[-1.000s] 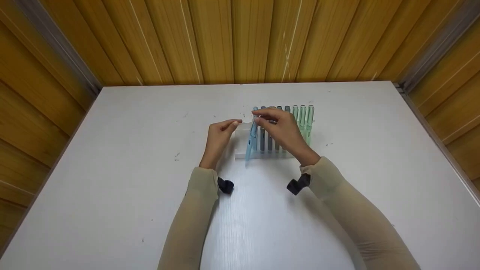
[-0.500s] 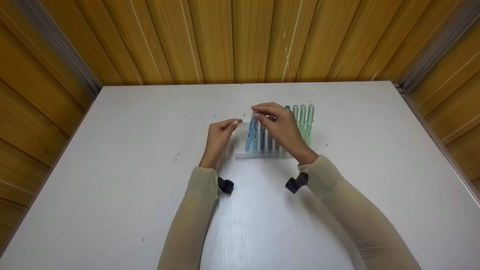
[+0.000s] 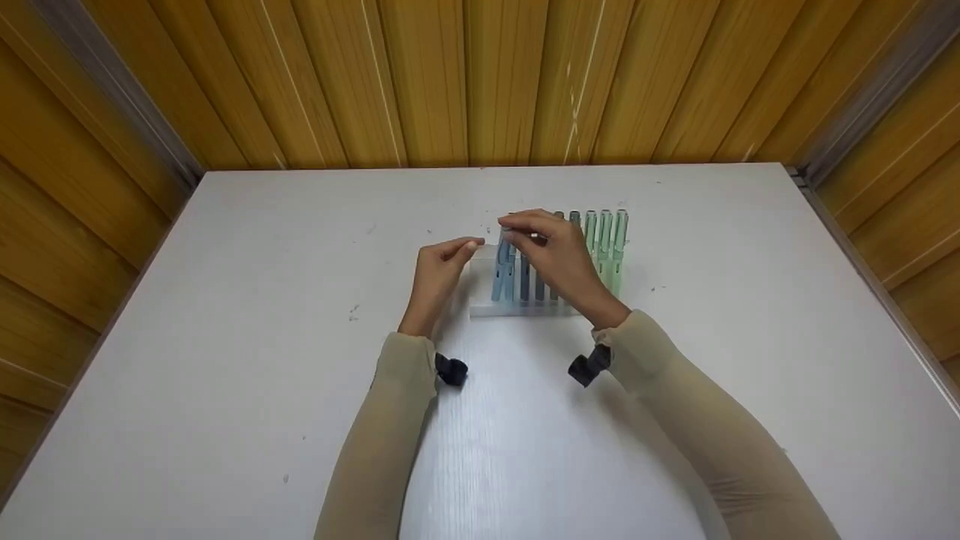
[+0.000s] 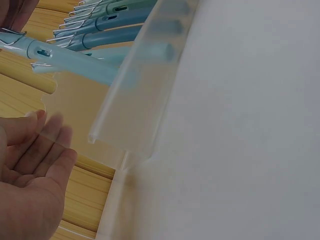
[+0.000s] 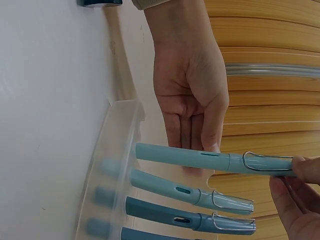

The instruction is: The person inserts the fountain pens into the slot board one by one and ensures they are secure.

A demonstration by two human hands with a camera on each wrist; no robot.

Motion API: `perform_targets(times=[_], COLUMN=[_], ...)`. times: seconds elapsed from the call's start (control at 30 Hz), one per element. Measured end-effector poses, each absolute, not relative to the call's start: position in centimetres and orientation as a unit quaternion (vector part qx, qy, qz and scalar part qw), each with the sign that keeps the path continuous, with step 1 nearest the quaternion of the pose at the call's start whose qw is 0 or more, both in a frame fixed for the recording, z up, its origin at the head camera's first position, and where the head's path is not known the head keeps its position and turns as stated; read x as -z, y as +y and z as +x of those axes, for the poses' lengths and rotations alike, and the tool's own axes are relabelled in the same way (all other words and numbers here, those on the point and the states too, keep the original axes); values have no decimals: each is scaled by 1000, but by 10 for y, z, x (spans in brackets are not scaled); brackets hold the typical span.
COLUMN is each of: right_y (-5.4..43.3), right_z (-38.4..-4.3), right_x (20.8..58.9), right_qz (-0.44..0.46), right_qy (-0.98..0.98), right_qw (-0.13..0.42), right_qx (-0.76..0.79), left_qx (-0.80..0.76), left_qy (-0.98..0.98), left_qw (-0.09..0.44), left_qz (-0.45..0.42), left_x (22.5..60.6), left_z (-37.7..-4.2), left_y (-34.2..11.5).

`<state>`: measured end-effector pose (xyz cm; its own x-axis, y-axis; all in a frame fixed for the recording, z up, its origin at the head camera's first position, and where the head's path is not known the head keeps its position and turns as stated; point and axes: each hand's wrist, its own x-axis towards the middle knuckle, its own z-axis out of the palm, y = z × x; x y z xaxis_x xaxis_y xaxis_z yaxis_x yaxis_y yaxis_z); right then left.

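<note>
My right hand [image 3: 559, 255] pinches a light blue pen [image 5: 200, 157] by its capped top end. The pen leans slightly, its lower end at the front lip of a translucent pen stand [image 3: 484, 310]. Just to its right, another light blue pen [image 5: 167, 187] stands in the rack and the two nearly touch. My left hand [image 3: 437, 277] pinches the stand's left edge between thumb and fingers; in the left wrist view some fingers [image 4: 42, 152] show through the clear panel. The right wrist view shows the held pen's metal clip [image 5: 250, 162] near my fingertips.
Darker blue pens [image 5: 187, 217], grey ones and green pens [image 3: 619, 232] fill the stand to the right, some hidden behind my right hand. Everything sits on a white table [image 3: 262, 300], with wood-patterned panels [image 3: 495, 82] behind it. Black wrist cameras [image 3: 452, 371] hang beneath both sleeves.
The light blue pen in my right hand has moved up and back from in front of the stand, its lower end now at the front lip. My left hand has stayed in place.
</note>
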<state>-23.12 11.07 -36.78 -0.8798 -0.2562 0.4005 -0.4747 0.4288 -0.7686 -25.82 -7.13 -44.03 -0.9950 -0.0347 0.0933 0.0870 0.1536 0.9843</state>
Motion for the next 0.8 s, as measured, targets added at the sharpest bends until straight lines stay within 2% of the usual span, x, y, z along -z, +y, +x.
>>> perform_targets(times=[0.43, 0.8], right_y=[108, 106], right_z=[-237, -247], right_x=[373, 375], right_qz=[216, 309], right_qy=[-860, -865], right_qw=[105, 187], right_qx=[-450, -348], left_qx=[645, 650], left_qy=[-763, -759], left_qw=[36, 40], left_qz=[-10, -19], left_x=[441, 441], left_z=[-260, -260], left_y=[-72, -72])
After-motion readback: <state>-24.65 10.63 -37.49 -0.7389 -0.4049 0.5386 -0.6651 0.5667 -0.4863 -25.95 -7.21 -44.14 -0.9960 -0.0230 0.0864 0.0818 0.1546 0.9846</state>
